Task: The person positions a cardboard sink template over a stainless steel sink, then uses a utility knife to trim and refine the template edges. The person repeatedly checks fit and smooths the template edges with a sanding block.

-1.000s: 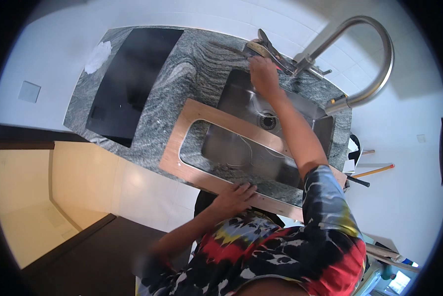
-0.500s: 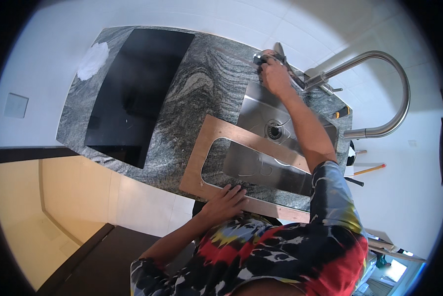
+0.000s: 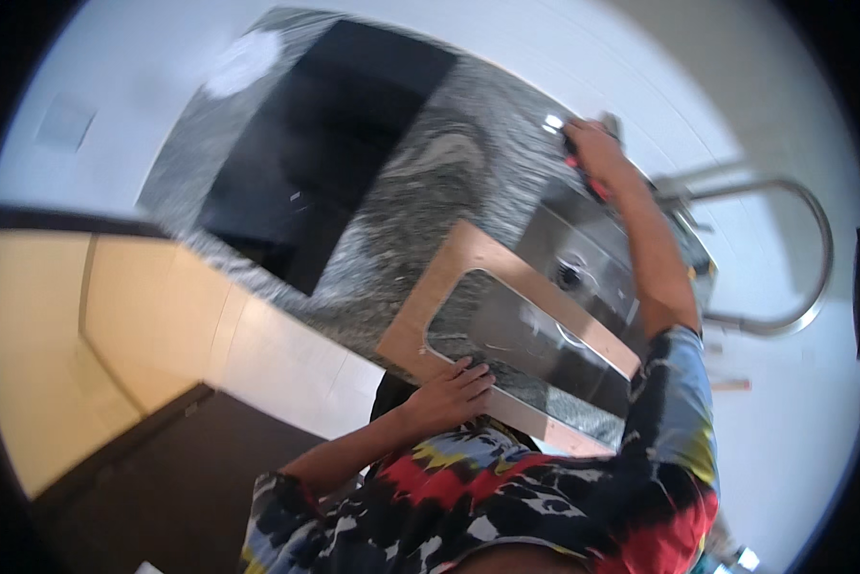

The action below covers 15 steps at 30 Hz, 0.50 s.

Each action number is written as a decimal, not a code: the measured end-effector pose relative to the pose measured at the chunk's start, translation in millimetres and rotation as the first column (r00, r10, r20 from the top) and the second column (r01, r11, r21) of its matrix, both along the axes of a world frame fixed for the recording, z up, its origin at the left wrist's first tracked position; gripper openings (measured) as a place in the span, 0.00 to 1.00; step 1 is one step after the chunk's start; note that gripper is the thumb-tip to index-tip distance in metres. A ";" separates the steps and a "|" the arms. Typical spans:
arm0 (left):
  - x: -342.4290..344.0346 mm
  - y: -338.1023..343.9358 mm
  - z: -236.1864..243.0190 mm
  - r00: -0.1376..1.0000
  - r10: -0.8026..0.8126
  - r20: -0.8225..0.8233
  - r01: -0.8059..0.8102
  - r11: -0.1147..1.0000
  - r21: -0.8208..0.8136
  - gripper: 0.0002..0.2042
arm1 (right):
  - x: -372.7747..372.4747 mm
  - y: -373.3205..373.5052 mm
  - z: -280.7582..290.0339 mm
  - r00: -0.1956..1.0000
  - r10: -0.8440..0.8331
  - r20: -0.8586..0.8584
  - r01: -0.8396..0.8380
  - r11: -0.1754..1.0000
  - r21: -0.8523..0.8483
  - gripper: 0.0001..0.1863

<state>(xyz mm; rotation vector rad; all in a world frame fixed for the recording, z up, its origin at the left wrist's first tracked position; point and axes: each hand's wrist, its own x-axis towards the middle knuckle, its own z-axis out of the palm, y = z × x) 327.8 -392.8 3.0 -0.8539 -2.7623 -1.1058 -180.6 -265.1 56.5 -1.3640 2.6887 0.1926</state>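
Note:
A flat wooden frame (image 3: pixel 495 254) with a rounded rectangular cut-out lies tilted over the near part of the stainless steel sink (image 3: pixel 556 225). My left hand (image 3: pixel 451 394) rests on the frame's near edge, its fingers stretched over the wood. At the counter's back edge, beyond the sink, my right hand (image 3: pixel 599 148) is closed around a black-and-red tool (image 3: pixel 594 185). Motion blur and my fingers hide the tool's exact kind. A small bright spot glints just left of that hand. Inside the sink the round drain (image 3: pixel 571 275) shows past the frame.
Right of my right forearm, a tall curved steel tap (image 3: pixel 825 253) arches beside the sink. A black glass hob (image 3: pixel 329 143) lies on the grey veined stone counter (image 3: pixel 439 143). Something white and crumpled (image 3: pixel 245 63) sits at the far left corner.
My view has turned, so the counter appears more tilted. The black-and-red tool now shows in my right hand, still at the back edge. My left hand stays on the frame.

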 end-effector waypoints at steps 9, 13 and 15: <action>27.0 2.1 -2.0 0.951 0.308 -0.022 -0.308 0.948 -0.081 0.15 | -20.6 -21.6 7.8 0.986 -0.048 0.162 0.050 0.999 -0.010 0.30; 36.0 9.0 -7.6 0.896 0.436 -0.082 -0.444 0.888 -0.123 0.17 | -71.8 10.8 -17.6 0.997 -0.073 -0.018 0.056 0.882 -0.469 0.20; 56.3 3.9 8.8 0.742 0.670 0.027 -0.654 0.732 -0.192 0.17 | -46.3 -13.0 1.0 0.977 -0.091 -0.193 -0.050 0.782 -0.622 0.10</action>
